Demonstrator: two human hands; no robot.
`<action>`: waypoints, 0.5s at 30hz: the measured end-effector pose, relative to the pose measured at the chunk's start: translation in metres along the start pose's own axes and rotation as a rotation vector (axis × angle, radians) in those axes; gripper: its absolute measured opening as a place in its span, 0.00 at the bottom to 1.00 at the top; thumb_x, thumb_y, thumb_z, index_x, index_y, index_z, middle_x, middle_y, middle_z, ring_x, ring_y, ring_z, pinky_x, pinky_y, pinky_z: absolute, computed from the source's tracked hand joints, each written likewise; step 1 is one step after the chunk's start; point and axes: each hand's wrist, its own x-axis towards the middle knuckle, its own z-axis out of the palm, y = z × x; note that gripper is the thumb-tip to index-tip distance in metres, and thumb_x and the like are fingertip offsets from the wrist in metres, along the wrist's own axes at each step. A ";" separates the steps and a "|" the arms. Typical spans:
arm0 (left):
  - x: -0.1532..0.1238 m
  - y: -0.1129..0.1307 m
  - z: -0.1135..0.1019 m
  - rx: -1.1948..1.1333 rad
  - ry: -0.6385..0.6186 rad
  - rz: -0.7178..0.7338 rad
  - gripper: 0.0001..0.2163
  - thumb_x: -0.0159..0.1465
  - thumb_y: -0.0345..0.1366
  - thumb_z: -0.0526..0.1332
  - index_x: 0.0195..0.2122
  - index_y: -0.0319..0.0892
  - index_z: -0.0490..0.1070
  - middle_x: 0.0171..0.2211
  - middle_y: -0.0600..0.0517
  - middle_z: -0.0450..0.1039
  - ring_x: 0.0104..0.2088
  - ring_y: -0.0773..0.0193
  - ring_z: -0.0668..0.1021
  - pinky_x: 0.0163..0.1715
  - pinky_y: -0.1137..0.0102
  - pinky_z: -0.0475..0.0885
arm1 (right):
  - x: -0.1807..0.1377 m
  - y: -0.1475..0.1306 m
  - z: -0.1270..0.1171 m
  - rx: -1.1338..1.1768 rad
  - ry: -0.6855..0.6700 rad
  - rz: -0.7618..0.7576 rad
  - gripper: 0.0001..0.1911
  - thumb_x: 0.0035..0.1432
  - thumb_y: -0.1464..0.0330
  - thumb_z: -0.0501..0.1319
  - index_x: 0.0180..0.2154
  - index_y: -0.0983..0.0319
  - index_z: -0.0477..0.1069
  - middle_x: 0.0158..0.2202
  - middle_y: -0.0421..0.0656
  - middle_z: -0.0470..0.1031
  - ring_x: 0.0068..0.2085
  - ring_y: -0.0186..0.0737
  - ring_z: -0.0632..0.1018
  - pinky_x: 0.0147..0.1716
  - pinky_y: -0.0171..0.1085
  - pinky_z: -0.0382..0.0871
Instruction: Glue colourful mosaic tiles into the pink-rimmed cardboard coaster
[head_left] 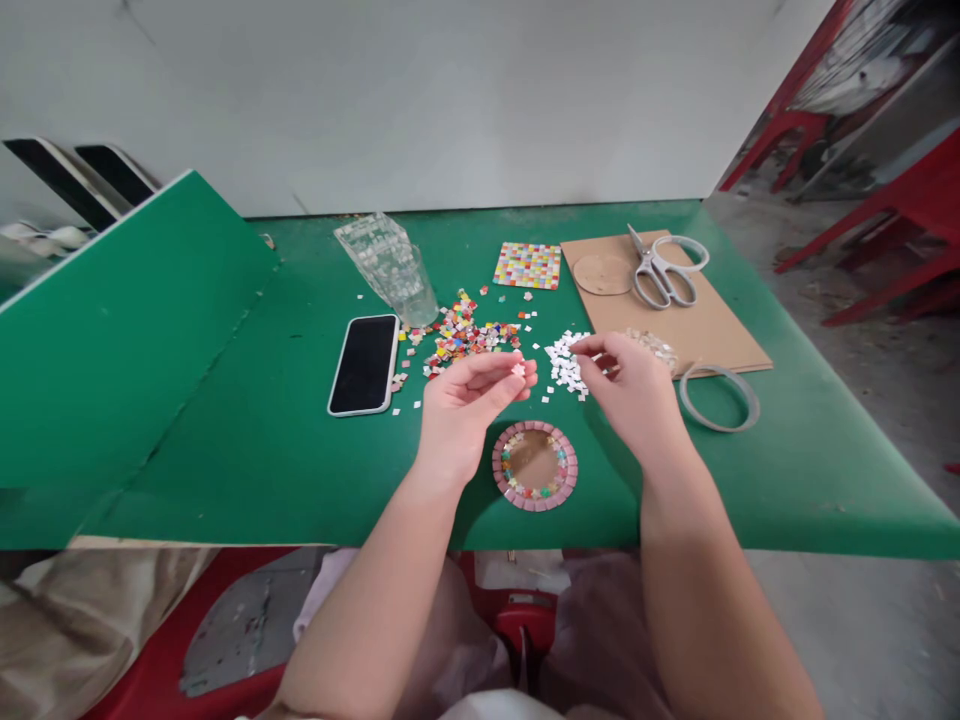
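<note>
Pale wall (465,100) and green worktop (262,480) frame a person's two bare hands among small mosaic tiles, with red chairs (915,200) cut off at right. Thumb and fingers of the left hand (472,405) pinch a pale star tile (518,369), partly covered by the grip. The right hand (634,390) curls its fingers narrowly at the white tiles (566,365); whether they grip one cannot be told. It partly hides a pale heap (661,347) behind it. Between the forearms lies a round disc (572,470), edged in pink tiles with coloured stars inside. Contents of the clear plastic bag (386,265) are hard to make out; the phone (364,365) shows a dark screen. Lettering on a small label (522,600) below is too small to read.
</note>
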 end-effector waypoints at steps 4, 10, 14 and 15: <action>0.001 -0.001 -0.001 0.008 -0.003 0.002 0.09 0.52 0.30 0.68 0.34 0.46 0.77 0.30 0.55 0.80 0.31 0.69 0.80 0.31 0.76 0.77 | 0.001 0.009 0.002 -0.038 -0.007 -0.043 0.14 0.50 0.78 0.52 0.35 0.60 0.72 0.36 0.40 0.76 0.29 0.33 0.73 0.34 0.36 0.67; 0.002 -0.005 -0.004 0.046 0.000 0.015 0.07 0.50 0.29 0.69 0.31 0.45 0.77 0.29 0.55 0.79 0.31 0.70 0.80 0.33 0.76 0.76 | 0.001 0.009 0.002 -0.008 -0.037 -0.005 0.13 0.53 0.75 0.53 0.34 0.59 0.74 0.34 0.40 0.78 0.34 0.37 0.77 0.35 0.37 0.68; 0.003 -0.005 -0.005 0.104 0.009 0.046 0.07 0.50 0.30 0.69 0.31 0.43 0.75 0.30 0.54 0.78 0.32 0.69 0.79 0.33 0.74 0.76 | 0.000 0.009 -0.002 -0.075 -0.050 0.026 0.11 0.56 0.69 0.55 0.38 0.56 0.75 0.34 0.39 0.79 0.32 0.38 0.77 0.35 0.39 0.68; 0.003 -0.005 -0.005 0.133 0.000 0.051 0.07 0.50 0.31 0.69 0.31 0.43 0.75 0.30 0.54 0.78 0.32 0.68 0.79 0.34 0.73 0.76 | 0.000 0.008 -0.002 -0.084 -0.041 0.019 0.11 0.56 0.68 0.56 0.38 0.56 0.76 0.34 0.39 0.79 0.31 0.37 0.76 0.35 0.39 0.69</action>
